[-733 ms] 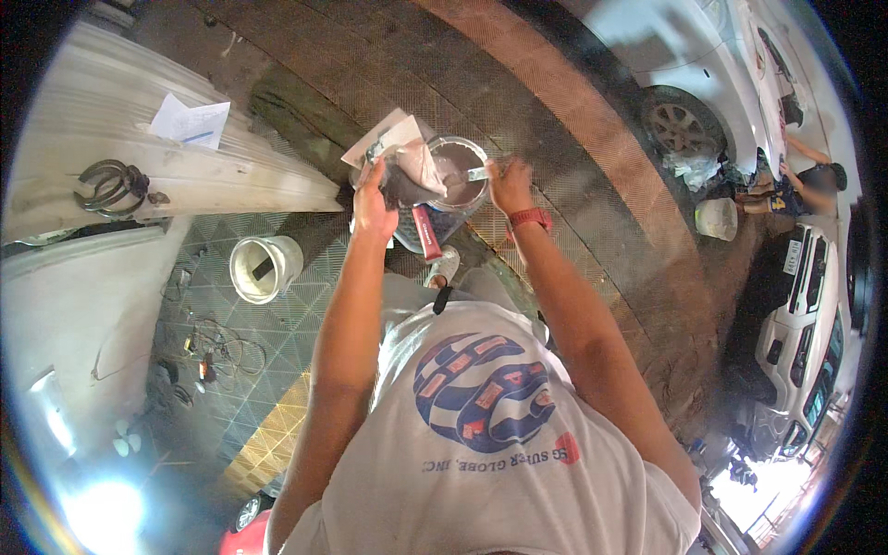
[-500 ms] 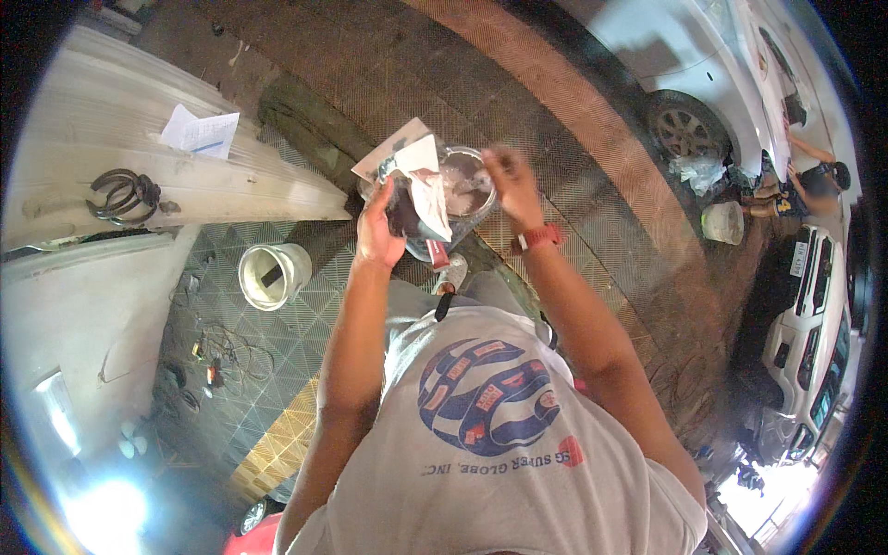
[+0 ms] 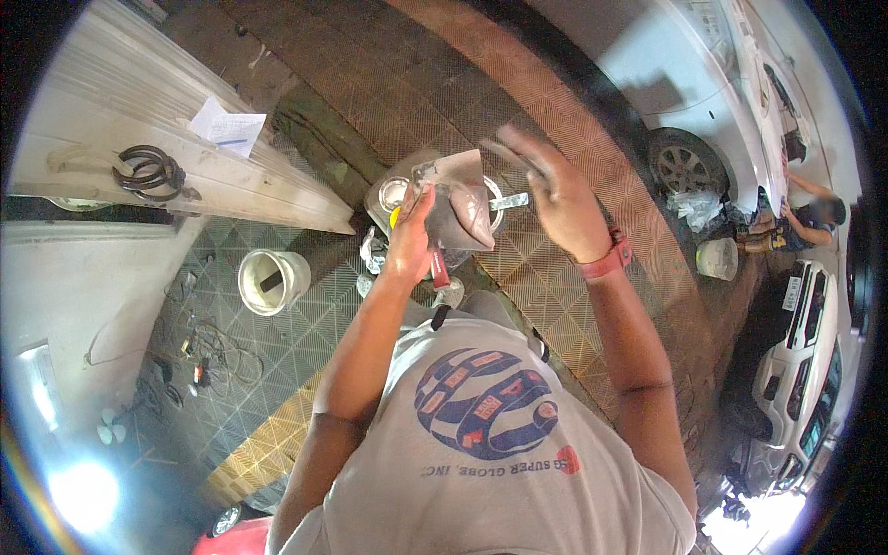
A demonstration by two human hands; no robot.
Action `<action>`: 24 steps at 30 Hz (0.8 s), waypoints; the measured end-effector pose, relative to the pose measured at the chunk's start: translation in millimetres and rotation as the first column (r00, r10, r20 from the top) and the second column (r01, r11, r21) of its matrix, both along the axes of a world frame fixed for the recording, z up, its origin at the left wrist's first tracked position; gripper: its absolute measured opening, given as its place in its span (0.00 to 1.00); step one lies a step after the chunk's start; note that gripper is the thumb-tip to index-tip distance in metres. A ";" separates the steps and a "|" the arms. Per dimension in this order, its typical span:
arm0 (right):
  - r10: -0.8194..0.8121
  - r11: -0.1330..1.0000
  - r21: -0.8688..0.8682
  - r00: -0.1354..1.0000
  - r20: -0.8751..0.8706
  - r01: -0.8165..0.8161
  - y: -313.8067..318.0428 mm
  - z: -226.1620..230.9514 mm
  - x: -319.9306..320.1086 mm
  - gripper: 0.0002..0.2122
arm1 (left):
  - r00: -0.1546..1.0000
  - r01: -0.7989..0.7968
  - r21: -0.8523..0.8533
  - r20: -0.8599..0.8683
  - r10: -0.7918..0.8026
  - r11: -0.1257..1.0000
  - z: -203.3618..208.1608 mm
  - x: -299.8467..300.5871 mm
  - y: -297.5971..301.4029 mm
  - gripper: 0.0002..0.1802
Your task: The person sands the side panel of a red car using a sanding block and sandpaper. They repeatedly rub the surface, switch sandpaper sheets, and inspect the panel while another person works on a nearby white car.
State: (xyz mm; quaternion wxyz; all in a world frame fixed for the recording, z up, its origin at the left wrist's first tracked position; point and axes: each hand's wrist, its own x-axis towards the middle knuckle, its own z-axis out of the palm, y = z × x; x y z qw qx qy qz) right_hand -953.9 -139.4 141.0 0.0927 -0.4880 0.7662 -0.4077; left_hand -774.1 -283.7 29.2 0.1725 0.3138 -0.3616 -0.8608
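Note:
My left hand [image 3: 412, 236] grips a flat, greyish mixing board [image 3: 451, 171] by its near left edge. A smooth lump of pinkish-grey putty [image 3: 474, 217] lies on the board's right part. To the right, my right hand [image 3: 558, 199] is raised with fingers stretched out, slightly blurred, and nothing shows in it. Between the board and that hand, a metal blade [image 3: 511, 201] juts out over a round can rim, mostly hidden by the board. A red handle-like piece [image 3: 438, 268] shows just below the board. A small round tin [image 3: 393, 191] sits left of it.
On the left, a white bucket [image 3: 275, 281] stands on the tiled floor near tangled cables [image 3: 222, 351]. A pale panel [image 3: 277, 176] carries a paper sheet [image 3: 227, 128] and dark rings [image 3: 148, 173]. Far right, a person [image 3: 809, 222] crouches beside a white car [image 3: 684, 162] and another bucket [image 3: 717, 259].
The white sheet or cloth has left my left hand, and putty now shows on the board. My right hand has moved rightward from the can, its fingers straightened.

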 end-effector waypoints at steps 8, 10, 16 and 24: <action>0.344 0.924 0.327 0.807 -0.481 -0.199 5.5 -15.8 39.5 0.22 | 0.985 0.054 -0.356 0.172 0.008 0.933 12.8 -17.5 -8.9 0.48; 0.411 0.894 0.365 0.799 -0.440 -0.259 18.6 -9.5 46.0 0.27 | 0.991 -0.132 -0.274 -0.021 0.132 0.953 -18.1 -18.2 -13.1 0.43; 0.332 0.941 0.212 0.851 -0.407 -0.265 38.5 55.8 41.8 0.31 | 0.939 -0.344 0.068 0.009 0.344 0.936 -1.6 -24.6 -21.7 0.26; 0.127 0.982 0.157 0.978 -0.163 -0.101 42.8 -19.6 40.6 0.37 | 0.971 -0.085 0.178 -0.208 0.122 0.980 25.8 -32.3 6.8 0.39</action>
